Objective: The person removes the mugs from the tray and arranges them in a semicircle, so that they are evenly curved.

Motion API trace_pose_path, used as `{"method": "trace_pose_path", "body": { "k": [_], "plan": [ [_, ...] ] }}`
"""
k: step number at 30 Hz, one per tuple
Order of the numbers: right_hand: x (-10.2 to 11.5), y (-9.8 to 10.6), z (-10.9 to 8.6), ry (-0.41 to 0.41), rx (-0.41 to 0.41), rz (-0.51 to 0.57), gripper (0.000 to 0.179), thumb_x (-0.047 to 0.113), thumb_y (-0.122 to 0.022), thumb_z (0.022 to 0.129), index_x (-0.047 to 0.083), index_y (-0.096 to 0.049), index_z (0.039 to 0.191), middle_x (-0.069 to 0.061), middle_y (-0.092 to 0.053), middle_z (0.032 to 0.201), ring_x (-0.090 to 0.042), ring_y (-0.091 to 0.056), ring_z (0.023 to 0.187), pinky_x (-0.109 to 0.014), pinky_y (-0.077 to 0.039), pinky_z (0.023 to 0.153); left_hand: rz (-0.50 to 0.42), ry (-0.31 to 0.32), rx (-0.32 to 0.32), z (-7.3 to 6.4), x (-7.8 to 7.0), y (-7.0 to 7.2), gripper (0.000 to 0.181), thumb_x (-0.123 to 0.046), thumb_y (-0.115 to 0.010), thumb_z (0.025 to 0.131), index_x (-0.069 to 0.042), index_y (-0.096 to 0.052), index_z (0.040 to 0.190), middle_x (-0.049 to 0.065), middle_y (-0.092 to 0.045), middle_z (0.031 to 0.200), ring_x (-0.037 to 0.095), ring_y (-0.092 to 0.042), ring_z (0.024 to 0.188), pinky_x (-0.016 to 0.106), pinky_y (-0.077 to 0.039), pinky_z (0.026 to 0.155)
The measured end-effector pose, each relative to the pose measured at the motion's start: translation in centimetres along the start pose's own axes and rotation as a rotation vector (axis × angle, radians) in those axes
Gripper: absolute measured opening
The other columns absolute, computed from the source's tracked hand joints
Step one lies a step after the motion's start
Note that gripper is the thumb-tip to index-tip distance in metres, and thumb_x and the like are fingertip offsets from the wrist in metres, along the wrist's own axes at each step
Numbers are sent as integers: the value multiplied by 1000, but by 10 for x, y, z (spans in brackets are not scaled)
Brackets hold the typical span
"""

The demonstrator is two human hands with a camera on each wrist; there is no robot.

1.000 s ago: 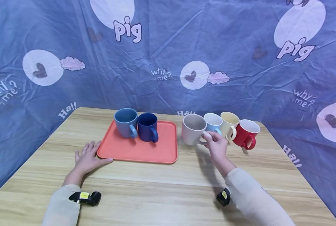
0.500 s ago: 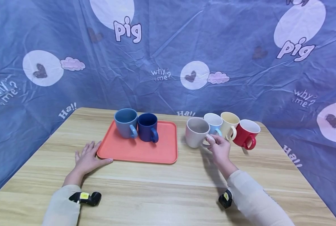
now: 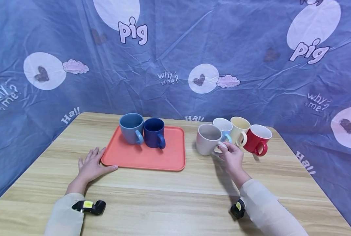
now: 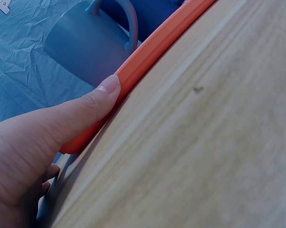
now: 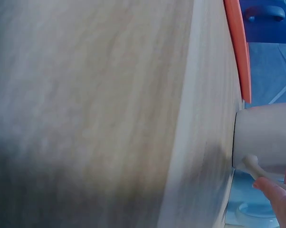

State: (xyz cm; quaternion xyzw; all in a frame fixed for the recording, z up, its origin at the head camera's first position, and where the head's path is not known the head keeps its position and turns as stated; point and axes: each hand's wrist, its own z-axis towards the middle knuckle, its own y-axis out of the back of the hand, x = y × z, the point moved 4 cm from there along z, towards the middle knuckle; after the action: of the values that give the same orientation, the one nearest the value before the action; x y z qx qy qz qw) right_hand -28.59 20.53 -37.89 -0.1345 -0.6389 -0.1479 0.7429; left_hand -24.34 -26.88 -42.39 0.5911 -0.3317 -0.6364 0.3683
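Observation:
My right hand [image 3: 232, 157] pinches the handle of a light grey mug [image 3: 206, 146], which is upright right of the tray. In the right wrist view, the base of the grey mug [image 5: 264, 135] appears to meet the tabletop. At the left, my left hand [image 3: 91, 166] lies with fingers spread at the front-left corner of an orange-red tray [image 3: 146, 162]. Its thumb [image 4: 98, 97] touches the tray's rim in the left wrist view. Two mugs stand upright on the tray: a grey-blue mug [image 3: 129, 132] and a navy mug [image 3: 152, 134].
Just behind and right of the grey mug is a light blue mug [image 3: 221, 127] with a white inside. A cream mug [image 3: 237, 129] and a red mug [image 3: 252, 141] continue that row. The wooden table [image 3: 163, 203] ends at a blue printed cloth [image 3: 175, 49] behind.
The right hand has brought the grey mug rightward and down, away from the tray, with the handle still gripped. The left hand and tray have stayed put.

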Motion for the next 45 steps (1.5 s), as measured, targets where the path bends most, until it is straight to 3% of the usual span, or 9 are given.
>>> {"method": "trace_pose_path", "body": {
  "k": [14,20,26,33,34,38,41,45],
  "plan": [
    [2,5,1,34,-9,14,25,-4,-57,79,-17,-54,100,2,-63,70,-8,-60,60,-22,-48,48,-2,1,-1,2,0,0,104,-64,-60,62,-4,-20,136,32,-10,135,45,2,123,62,16,85],
    [-4,9,4,2,-7,32,14,2,-61,79,-1,-63,92,6,-63,73,-10,-62,65,-23,-49,50,-1,-5,-2,2,0,1,103,-64,-59,63,-4,-19,137,32,-10,135,45,2,123,63,16,85],
    [1,8,4,18,-8,-12,26,-1,-58,80,-14,-54,101,-5,-64,82,-8,-61,62,-23,-49,51,1,-8,-3,2,0,2,103,-64,-60,63,-5,-18,137,32,-10,135,46,2,123,63,15,85],
    [1,8,3,-52,0,-24,23,2,-59,80,-8,-57,100,1,-63,79,-5,-60,62,-24,-50,54,-3,-10,-3,2,0,1,103,-64,-59,63,-6,-18,137,32,-10,135,45,2,123,63,16,85],
    [3,8,2,-40,-1,-35,27,0,-59,80,-13,-54,103,0,-62,79,-4,-59,61,-25,-50,53,-3,-9,-2,2,1,1,103,-64,-59,63,-6,-18,137,32,-10,135,45,2,123,63,16,85],
    [2,7,1,-9,15,-22,32,2,-63,76,-10,-54,104,2,-61,82,-1,-55,63,-20,-47,51,-4,-7,-1,2,0,0,103,-64,-59,63,-6,-19,137,32,-10,135,46,2,123,63,16,85],
    [4,6,1,20,40,-35,36,1,-63,75,-9,-52,109,-9,-60,95,-3,-54,75,-16,-46,60,-6,-6,-2,1,0,0,103,-64,-60,63,-5,-19,137,32,-10,135,45,2,123,63,15,85],
    [9,6,2,26,82,-87,44,0,-61,76,-10,-45,116,-25,-48,113,-16,-49,96,-20,-41,80,-6,-3,-4,1,1,0,103,-64,-60,63,-5,-19,137,32,-10,135,45,2,123,62,16,85]
  ]
}}
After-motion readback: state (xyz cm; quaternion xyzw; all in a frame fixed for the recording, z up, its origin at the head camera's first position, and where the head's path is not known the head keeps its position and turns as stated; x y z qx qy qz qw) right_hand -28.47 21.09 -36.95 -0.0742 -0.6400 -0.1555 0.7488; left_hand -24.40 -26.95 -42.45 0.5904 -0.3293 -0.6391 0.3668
